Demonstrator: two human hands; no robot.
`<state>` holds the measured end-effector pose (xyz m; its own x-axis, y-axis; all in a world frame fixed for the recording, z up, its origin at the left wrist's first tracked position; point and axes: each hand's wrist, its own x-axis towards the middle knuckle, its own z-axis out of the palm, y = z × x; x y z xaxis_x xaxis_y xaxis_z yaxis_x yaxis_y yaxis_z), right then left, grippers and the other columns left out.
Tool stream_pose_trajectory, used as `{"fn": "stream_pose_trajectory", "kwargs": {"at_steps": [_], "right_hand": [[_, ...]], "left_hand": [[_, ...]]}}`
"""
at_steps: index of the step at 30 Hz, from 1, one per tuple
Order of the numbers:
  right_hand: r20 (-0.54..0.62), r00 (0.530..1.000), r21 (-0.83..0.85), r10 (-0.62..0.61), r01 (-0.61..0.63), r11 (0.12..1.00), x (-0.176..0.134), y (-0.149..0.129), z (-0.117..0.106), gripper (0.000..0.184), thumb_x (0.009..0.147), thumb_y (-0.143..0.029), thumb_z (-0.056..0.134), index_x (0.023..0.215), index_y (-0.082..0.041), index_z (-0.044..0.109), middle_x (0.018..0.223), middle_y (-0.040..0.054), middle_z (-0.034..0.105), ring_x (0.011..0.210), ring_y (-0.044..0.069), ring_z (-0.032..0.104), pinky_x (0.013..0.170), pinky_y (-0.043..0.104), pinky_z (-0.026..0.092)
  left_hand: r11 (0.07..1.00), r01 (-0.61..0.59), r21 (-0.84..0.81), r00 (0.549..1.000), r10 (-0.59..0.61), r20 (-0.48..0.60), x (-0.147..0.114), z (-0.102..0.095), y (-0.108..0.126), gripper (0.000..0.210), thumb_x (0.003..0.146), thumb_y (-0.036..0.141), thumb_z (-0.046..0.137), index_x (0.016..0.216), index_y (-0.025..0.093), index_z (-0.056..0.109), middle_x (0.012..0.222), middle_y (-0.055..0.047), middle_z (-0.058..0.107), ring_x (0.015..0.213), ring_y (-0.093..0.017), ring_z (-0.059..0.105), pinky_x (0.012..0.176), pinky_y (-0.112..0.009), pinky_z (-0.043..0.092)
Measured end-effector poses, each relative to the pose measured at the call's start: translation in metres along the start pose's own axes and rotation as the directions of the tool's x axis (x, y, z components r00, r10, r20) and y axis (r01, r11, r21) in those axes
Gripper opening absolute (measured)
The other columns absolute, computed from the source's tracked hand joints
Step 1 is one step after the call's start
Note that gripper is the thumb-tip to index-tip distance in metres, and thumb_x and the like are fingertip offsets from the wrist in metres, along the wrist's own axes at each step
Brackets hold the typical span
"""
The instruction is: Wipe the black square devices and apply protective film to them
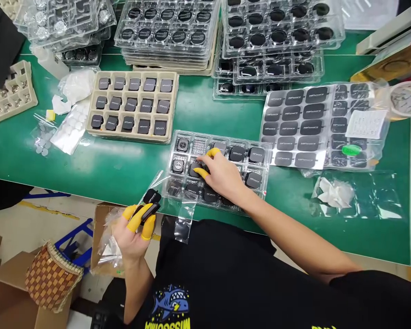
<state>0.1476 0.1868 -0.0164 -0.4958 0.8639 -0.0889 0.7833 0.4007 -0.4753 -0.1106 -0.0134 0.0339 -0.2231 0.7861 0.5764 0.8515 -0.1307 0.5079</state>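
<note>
Yellow finger cots cover several of my fingertips. My left hand [134, 228], off the table's front edge, grips a dark square watch-like case [150, 212]. A black printed film piece [152, 196] on a clear strip stands just above that case. My right hand [219, 171] reaches over a clear plastic tray [219, 135], thumb and finger closing around a black square case [194, 169] in its middle row. Whether that case is lifted or still seated I cannot tell. Other black cases sit in the tray's pockets, partly hidden by my hand and forearm. A clear film strip [187, 212] hangs over the tray's front edge.
A beige tray [175, 103] of dark square pieces lies behind on the green table [226, 116]. Stacked clear trays [167, 57] stand at the back. Label sheets [296, 132], a tape roll [409, 98] and crumpled white paper [335, 193] lie right; a cardboard box [101, 228] stands below.
</note>
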Motion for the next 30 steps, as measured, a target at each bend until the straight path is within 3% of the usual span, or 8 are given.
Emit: {"fn": "stream_pose_trajectory", "kwargs": {"at_steps": [7, 12, 15, 18, 23, 30], "right_hand": [[0.004, 1.0, -0.029, -0.02, 0.02, 0.999, -0.006, -0.002, 0.002, 0.035, 0.108, -0.046, 0.063, 0.129, -0.021, 0.074, 0.118, 0.0152, 0.061, 0.078, 0.024, 0.057, 0.053, 0.034, 0.033], [0.009, 0.997, 0.007, -0.077, 0.077, 0.997, -0.002, -0.004, 0.001, 0.025, 0.103, -0.037, 0.073, 0.121, -0.02, 0.074, 0.115, 0.0138, 0.064, 0.083, 0.026, 0.062, 0.055, 0.034, 0.038], [-0.008, 0.989, 0.053, -0.147, 0.147, 0.988, -0.008, -0.003, 0.001, 0.013, 0.103, -0.022, 0.068, 0.115, -0.023, 0.072, 0.119, 0.0122, 0.068, 0.099, 0.028, 0.067, 0.064, 0.035, 0.049], [-0.028, 0.976, 0.088, -0.217, 0.218, 0.972, -0.02, 0.006, 0.003, 0.02, 0.102, -0.011, 0.059, 0.113, -0.025, 0.069, 0.119, 0.0106, 0.075, 0.11, 0.03, 0.068, 0.08, 0.04, 0.057], [-0.045, 0.958, 0.108, -0.282, 0.285, 0.952, -0.028, 0.021, 0.009, 0.017, 0.107, -0.016, 0.055, 0.117, -0.022, 0.067, 0.115, 0.0134, 0.08, 0.113, 0.032, 0.069, 0.09, 0.046, 0.06], [-0.026, 0.937, 0.064, -0.348, 0.349, 0.935, -0.022, 0.014, 0.006, 0.025, 0.108, -0.02, 0.055, 0.127, -0.021, 0.071, 0.14, 0.0206, 0.076, 0.142, 0.04, 0.064, 0.108, 0.06, 0.055]], "left_hand": [[0.998, 0.005, -0.066, 0.999, -0.002, 0.033, 0.006, -0.002, 0.002, 0.019, 0.099, 0.021, 0.082, 0.117, 0.023, 0.085, 0.105, -0.007, 0.085, 0.088, -0.018, 0.083, 0.08, -0.028, 0.069], [0.996, -0.011, -0.089, 0.999, 0.015, 0.049, 0.012, 0.001, 0.006, 0.023, 0.099, 0.02, 0.082, 0.121, 0.024, 0.085, 0.108, -0.006, 0.085, 0.088, -0.017, 0.082, 0.078, -0.026, 0.067], [0.997, 0.004, -0.074, 0.999, -0.001, 0.04, 0.011, 0.0, 0.007, 0.02, 0.1, 0.023, 0.081, 0.119, 0.024, 0.085, 0.107, -0.006, 0.085, 0.086, -0.017, 0.083, 0.077, -0.026, 0.068], [0.999, 0.032, -0.024, 0.999, -0.031, 0.032, 0.009, -0.002, 0.006, 0.013, 0.101, 0.03, 0.081, 0.109, 0.022, 0.085, 0.102, -0.007, 0.085, 0.082, -0.018, 0.082, 0.075, -0.028, 0.068], [1.0, 0.016, -0.027, 0.999, -0.014, 0.043, 0.01, 0.0, 0.005, 0.014, 0.103, 0.032, 0.079, 0.108, 0.021, 0.085, 0.1, -0.007, 0.085, 0.082, -0.016, 0.082, 0.072, -0.026, 0.067], [0.998, 0.013, -0.058, 0.999, -0.01, 0.049, 0.018, 0.004, 0.01, 0.014, 0.103, 0.031, 0.079, 0.109, 0.021, 0.086, 0.101, -0.006, 0.085, 0.08, -0.015, 0.081, 0.072, -0.025, 0.067]]}}
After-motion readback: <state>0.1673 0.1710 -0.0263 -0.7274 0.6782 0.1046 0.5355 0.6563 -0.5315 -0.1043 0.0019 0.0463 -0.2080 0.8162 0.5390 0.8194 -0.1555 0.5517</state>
